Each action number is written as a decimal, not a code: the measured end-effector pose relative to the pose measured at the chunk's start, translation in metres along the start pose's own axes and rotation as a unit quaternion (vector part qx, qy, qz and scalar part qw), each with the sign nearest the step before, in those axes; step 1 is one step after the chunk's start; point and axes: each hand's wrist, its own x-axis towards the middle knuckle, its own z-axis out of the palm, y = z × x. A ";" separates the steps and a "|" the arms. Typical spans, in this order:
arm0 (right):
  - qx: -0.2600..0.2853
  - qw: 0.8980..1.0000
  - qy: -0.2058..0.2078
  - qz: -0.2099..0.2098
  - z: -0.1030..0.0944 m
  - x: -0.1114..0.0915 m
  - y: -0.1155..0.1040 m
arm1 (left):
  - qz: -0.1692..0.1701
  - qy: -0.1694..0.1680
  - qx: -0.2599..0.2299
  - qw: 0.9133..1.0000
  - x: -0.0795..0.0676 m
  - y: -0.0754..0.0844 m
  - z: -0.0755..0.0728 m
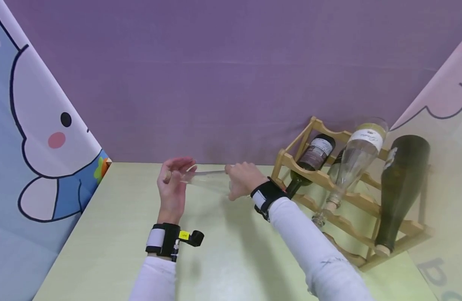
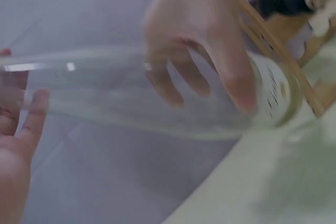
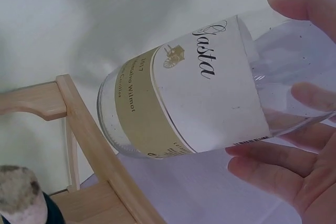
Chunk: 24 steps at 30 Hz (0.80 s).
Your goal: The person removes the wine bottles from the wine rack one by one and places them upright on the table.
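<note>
A clear glass wine bottle [image 1: 208,180] with a white and gold label [image 3: 202,85] lies nearly level above the pale tabletop, between both hands. My left hand [image 1: 174,184] holds its neck, thumb on one side and fingers on the other, near the cork [image 1: 167,176]. Over the body of the bottle, my right hand [image 1: 246,180] grips from above, its thumb and fingers spread round the glass just short of the label. In the head view, the right hand hides the bottle's base. The left wrist view is blurred.
To the right, a wooden wine rack [image 1: 360,200] holds a dark bottle [image 1: 315,152], a clear bottle [image 1: 360,150] and a large green bottle [image 1: 406,179], necks tilted down. The bottle's base is close to the rack in the wrist views. A purple backdrop [image 1: 201,92] rises behind the table [image 1: 114,234].
</note>
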 end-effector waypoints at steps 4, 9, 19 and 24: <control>-0.010 1.000 0.003 0.002 0.001 -0.001 0.001 | 0.001 0.000 -0.015 1.000 0.005 0.002 0.008; -0.020 1.000 0.000 0.003 -0.001 -0.002 0.002 | -0.005 -0.008 -0.041 0.999 0.007 0.000 0.014; -0.026 1.000 -0.001 0.010 -0.002 -0.002 0.001 | -0.018 0.041 -0.044 0.998 0.014 0.005 0.033; 0.008 1.000 -0.015 0.026 -0.004 -0.002 0.000 | 0.002 0.068 -0.032 0.997 0.020 0.013 0.040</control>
